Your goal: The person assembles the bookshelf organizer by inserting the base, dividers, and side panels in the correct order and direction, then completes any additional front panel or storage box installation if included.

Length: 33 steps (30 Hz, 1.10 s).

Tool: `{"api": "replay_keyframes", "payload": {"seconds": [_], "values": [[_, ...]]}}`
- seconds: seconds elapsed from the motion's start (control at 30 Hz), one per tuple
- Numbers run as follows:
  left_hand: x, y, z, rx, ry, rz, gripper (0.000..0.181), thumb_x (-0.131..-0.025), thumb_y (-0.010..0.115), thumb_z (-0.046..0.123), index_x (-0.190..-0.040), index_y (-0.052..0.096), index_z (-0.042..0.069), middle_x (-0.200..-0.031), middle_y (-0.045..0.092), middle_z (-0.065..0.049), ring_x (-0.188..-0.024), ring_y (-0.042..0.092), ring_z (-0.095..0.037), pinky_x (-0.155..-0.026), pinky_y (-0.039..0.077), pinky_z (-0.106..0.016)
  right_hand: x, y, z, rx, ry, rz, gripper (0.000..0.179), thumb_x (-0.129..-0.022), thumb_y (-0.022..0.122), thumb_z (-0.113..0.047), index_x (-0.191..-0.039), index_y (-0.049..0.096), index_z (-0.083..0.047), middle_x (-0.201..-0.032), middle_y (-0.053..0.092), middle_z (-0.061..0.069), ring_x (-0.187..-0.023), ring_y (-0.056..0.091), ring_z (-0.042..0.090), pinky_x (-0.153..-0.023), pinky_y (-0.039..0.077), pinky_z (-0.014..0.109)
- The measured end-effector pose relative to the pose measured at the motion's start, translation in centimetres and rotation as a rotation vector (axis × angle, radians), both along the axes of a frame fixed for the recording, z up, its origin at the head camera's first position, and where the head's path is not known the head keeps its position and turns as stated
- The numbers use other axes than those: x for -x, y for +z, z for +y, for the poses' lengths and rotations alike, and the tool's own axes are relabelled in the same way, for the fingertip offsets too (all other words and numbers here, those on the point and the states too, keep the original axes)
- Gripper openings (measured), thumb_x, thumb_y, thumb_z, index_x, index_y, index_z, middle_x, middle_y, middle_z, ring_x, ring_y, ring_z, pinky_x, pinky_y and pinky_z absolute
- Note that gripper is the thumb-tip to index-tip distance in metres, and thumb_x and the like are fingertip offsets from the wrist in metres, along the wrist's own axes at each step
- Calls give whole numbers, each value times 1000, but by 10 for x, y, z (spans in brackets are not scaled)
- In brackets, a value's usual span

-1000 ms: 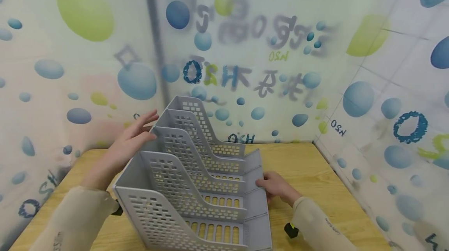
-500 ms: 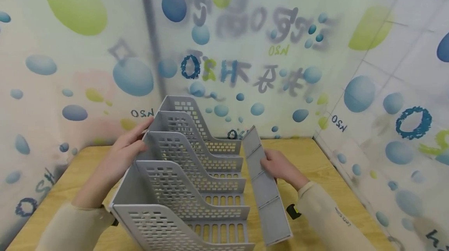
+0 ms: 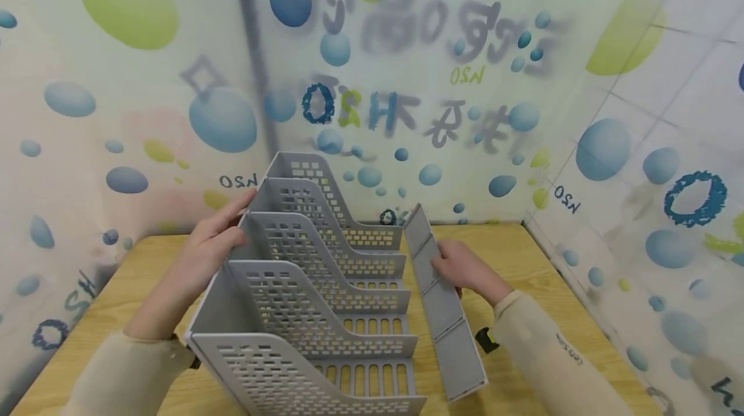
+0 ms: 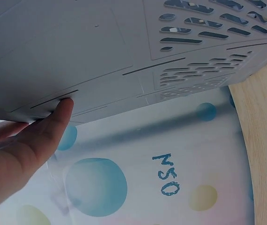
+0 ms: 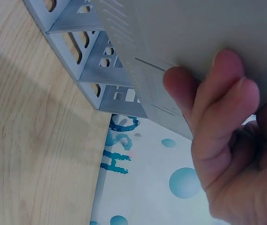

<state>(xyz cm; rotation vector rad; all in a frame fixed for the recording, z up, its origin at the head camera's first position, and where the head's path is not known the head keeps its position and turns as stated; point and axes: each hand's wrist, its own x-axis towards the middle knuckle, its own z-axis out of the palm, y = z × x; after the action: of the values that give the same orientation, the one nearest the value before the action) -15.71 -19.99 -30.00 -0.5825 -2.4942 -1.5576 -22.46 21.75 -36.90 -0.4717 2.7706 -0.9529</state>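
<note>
A grey plastic file organizer (image 3: 223, 306) with perforated dividers stands on the table, its low front side facing right. My left hand (image 3: 200, 254) rests with extended fingers against its tall back edge. In the left wrist view, the fingers (image 4: 61, 119) touch the organizer's outer back wall (image 4: 77, 47). My right hand (image 3: 465, 267) pinches a long grey front panel (image 3: 438, 300) with ridges across it, thumb on the upper face. The right wrist view shows curled fingers (image 5: 227, 89) under the panel. The panel is tilted, apart from the divider fronts along most of its length.
The wooden table (image 3: 517, 261) runs back to a curtain (image 3: 407, 35) printed with blue and green drops. A similar printed sheet (image 3: 628, 203) borders the right side. A black wrist device (image 3: 487, 340) shows by the right sleeve.
My right hand has drawn the front panel rightward and up, off the organizer's front. My left hand has shifted slightly down along the back edge. The organizer's base slots now show.
</note>
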Motion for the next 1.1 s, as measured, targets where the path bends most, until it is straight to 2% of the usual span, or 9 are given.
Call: {"api": "replay_keyframes", "payload": {"seconds": [0.17,0.4,0.6,0.87,1.1], "values": [[0,0,-1,8,-10,-6,68,-99,42,1,-164,25,8,-170,20,-16,-150,27,-49,-92,34,-6,4,3,-3,-22,18,-9,18,-102,42,-4,-97,59,3,-69,58,12,-37,49,13,-38,47,31],[1,0,0,10,-8,-10,68,-99,42,1,-164,25,7,-171,19,-16,-151,25,-50,-93,33,-7,9,14,-10,-61,43,-51,22,-104,39,-5,-91,56,-1,-66,56,12,-37,48,13,-41,47,30],[1,0,0,11,3,-28,68,-99,43,2,-165,24,10,-171,18,-13,-153,22,-46,-98,32,-10,11,21,-18,-78,26,-98,22,-104,38,-6,-95,57,0,-72,59,14,-39,49,13,-43,50,31],[0,1,1,10,9,-21,69,-98,43,2,-164,25,8,-170,20,-15,-152,25,-47,-95,32,-9,14,23,-25,-94,38,-120,26,-103,36,-3,-85,54,-2,-55,50,7,-37,48,13,-48,52,31],[0,2,0,5,14,-13,69,-97,42,1,-164,27,9,-170,20,-14,-152,23,-46,-95,33,-10,13,18,-32,-81,27,-128,24,-104,37,-3,-92,57,0,-62,59,13,-38,51,14,-45,52,32]]}}
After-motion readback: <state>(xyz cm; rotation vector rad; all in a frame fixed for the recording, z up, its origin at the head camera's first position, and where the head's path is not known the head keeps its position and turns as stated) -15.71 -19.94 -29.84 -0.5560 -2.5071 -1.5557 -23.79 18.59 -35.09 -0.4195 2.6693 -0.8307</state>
